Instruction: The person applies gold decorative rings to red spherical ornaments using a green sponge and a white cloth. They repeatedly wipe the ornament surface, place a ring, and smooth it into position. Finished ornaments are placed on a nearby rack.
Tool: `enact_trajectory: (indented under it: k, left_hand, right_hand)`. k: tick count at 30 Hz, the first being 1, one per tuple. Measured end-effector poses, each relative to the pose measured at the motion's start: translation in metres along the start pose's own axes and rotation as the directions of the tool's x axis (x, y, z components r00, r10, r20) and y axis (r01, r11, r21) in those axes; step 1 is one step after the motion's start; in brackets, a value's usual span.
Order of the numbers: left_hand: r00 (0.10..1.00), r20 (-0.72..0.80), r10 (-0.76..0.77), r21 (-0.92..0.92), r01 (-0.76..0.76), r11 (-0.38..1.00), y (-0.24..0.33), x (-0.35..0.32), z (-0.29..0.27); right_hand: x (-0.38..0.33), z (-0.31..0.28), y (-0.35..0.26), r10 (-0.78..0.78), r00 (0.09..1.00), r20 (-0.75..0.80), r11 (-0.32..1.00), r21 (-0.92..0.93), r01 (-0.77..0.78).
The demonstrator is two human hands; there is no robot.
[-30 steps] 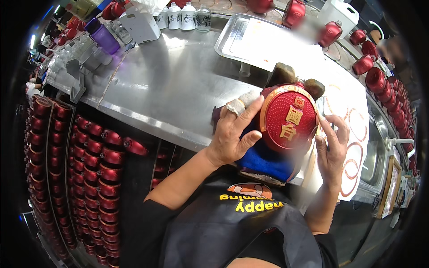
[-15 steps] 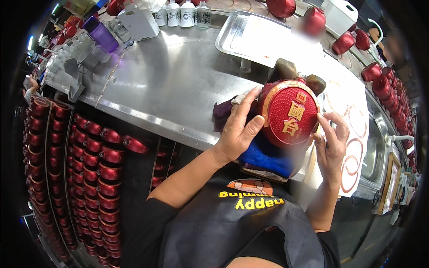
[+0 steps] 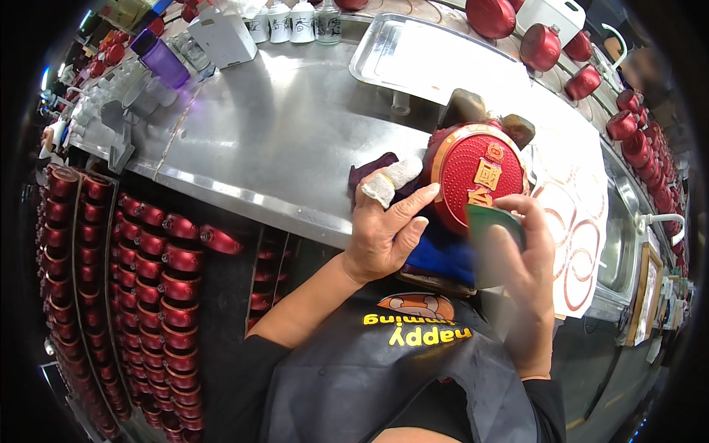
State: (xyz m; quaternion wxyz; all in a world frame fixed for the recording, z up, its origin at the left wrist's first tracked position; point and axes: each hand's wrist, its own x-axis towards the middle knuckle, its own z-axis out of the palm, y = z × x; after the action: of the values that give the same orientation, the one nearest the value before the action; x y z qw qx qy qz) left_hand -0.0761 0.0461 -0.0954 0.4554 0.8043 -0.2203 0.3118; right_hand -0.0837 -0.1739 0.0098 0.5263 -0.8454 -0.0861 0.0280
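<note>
Pinching a green card (image 3: 496,225), the right hand (image 3: 530,273) holds it over the red bottle's (image 3: 459,168) lower gold lettering (image 3: 481,198); left hand (image 3: 384,236), loosely open, touches the left edge. Bottle lies on blue cloth (image 3: 443,258). Probably best: card flat, light even pressure, bottle braced.

The left hand (image 3: 388,235), white wrappings on its fingers, touches the gold-banded edge of a round red bottle (image 3: 458,173) above a blue cloth (image 3: 437,260). The right hand (image 3: 530,255) holds a blurred flat green piece (image 3: 487,224) over its lower face. A rectangular silver metal tray (image 3: 371,70) stands beyond.
</note>
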Motion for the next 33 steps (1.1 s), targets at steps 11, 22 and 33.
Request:
enact_trajectory:
  k: [11, 22, 33]
  left_hand:
    - [0.988, 0.031, -0.149, -0.215, 0.152, 0.965, 0.003, 0.006, -0.001]
    - [0.957, 0.090, -0.274, -0.309, 0.289, 0.906, 0.012, 0.006, 0.001]
    - [0.838, 0.209, -0.503, -0.589, 0.519, 0.620, 0.014, 0.005, 0.004]
  right_hand:
    - [0.020, 0.014, -0.009, -0.102, 0.993, 0.064, 0.972, -0.204, 0.113]
    - [0.023, 0.014, -0.008, -0.096, 0.990, 0.099, 0.974, -0.195, 0.114]
    - [0.028, 0.017, -0.014, -0.113, 0.986, 0.123, 0.975, -0.176, 0.133]
